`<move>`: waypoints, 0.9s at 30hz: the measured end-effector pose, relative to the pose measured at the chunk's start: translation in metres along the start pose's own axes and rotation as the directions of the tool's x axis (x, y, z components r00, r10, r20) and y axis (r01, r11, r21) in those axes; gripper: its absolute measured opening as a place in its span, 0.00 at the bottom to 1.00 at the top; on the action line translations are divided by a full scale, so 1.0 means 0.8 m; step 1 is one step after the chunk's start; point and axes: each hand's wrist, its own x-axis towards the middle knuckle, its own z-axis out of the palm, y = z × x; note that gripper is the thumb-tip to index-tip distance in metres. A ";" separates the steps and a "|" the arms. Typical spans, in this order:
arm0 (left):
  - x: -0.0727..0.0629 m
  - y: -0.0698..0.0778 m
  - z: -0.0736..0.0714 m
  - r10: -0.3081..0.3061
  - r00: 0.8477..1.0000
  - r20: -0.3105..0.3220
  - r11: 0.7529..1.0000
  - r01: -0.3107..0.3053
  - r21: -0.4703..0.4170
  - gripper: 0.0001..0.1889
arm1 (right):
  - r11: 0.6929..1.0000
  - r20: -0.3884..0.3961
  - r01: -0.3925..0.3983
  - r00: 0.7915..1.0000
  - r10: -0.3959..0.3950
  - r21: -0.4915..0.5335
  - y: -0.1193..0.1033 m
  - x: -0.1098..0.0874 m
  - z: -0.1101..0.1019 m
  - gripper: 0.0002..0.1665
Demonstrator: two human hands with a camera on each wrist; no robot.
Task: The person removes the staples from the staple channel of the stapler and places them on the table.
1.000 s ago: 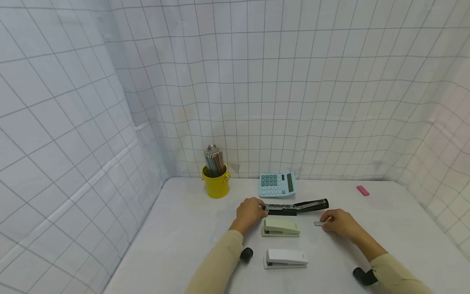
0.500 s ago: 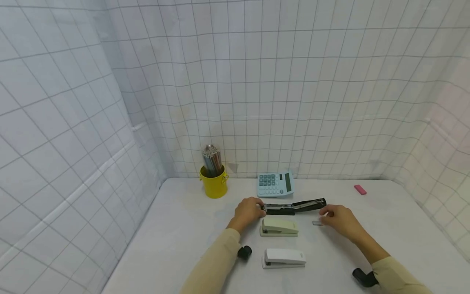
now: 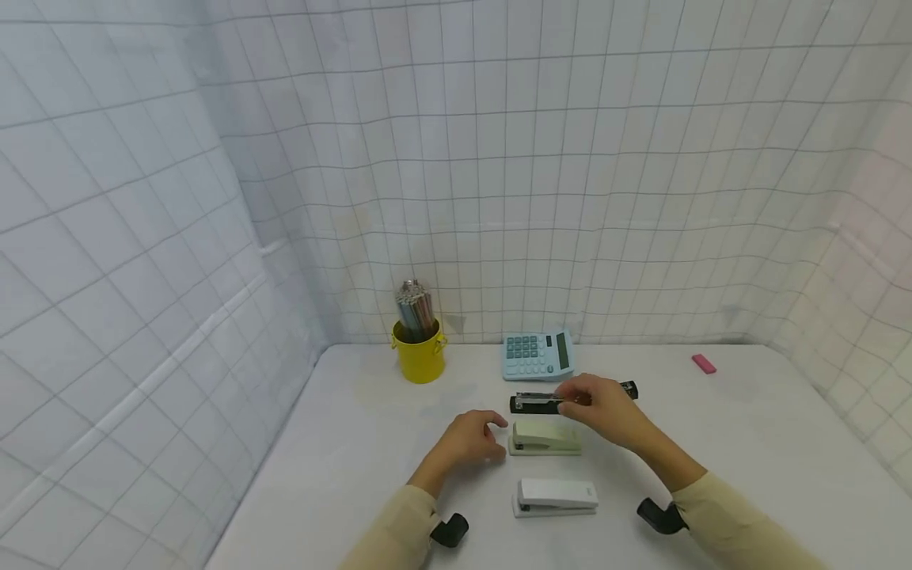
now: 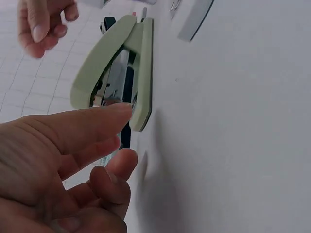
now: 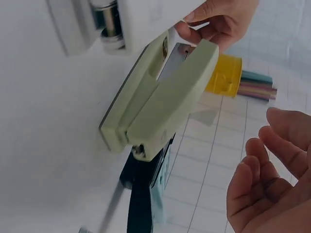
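Note:
My left hand [image 3: 469, 438] is at the left end of a pale green stapler [image 3: 547, 435], thumb and fingers apart with nothing between them. In the left wrist view, its fingertips overlap the end of that green stapler [image 4: 104, 58]. My right hand [image 3: 604, 408] hovers over a black stapler [image 3: 536, 405], which lies unfolded behind the green one and is partly hidden by the hand. Seen from the right wrist, the right hand [image 5: 272, 174] has loosely bent fingers and holds nothing. A white stapler [image 3: 556, 495] stands nearest to me.
A light blue calculator [image 3: 537, 356] lies behind the black stapler. To its left stands a yellow bucket [image 3: 420, 360] filled with pencils [image 3: 416, 309]. A small pink block [image 3: 704, 363] lies at the back right. A gridded white curtain [image 3: 499, 198] surrounds the white table [image 3: 356, 443].
My left hand has let go of the black stapler's left end and come nearer to me. My right hand has moved left from the small grey strip to over the black stapler.

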 end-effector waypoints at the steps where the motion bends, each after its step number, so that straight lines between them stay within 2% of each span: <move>1: -0.002 0.000 0.004 0.005 1.000 0.002 1.000 -0.005 -0.008 0.21 | 0.999 0.017 0.036 0.999 -0.036 -0.025 -0.005 0.005 0.007 0.15; 5: -0.005 0.001 0.017 0.022 0.999 -0.028 1.000 -0.023 -0.011 0.23 | 0.978 0.109 0.140 0.986 -0.124 -0.154 -0.018 0.021 0.034 0.22; 9: -0.005 0.003 0.025 0.033 0.998 -0.051 0.999 -0.033 0.000 0.20 | 0.958 0.200 0.149 0.975 -0.100 -0.244 -0.023 0.029 0.054 0.28; 14: -0.002 0.005 0.030 0.027 0.995 -0.097 1.000 -0.027 0.008 0.17 | 0.958 0.245 0.141 0.966 -0.078 -0.250 -0.027 0.033 0.064 0.27; 18: 0.001 0.003 0.034 0.043 0.989 -0.143 0.999 -0.038 0.033 0.16 | 0.951 0.271 0.181 0.956 -0.111 -0.251 -0.024 0.038 0.069 0.23; 22: 0.003 0.002 0.037 0.062 0.984 -0.167 0.997 -0.052 0.062 0.13 | 0.944 0.279 0.211 0.950 -0.138 -0.253 -0.021 0.040 0.073 0.22; 27: 0.004 0.002 0.037 0.071 0.979 -0.189 0.994 -0.054 0.091 0.10 | 0.937 0.284 0.243 0.944 -0.169 -0.252 -0.019 0.046 0.080 0.15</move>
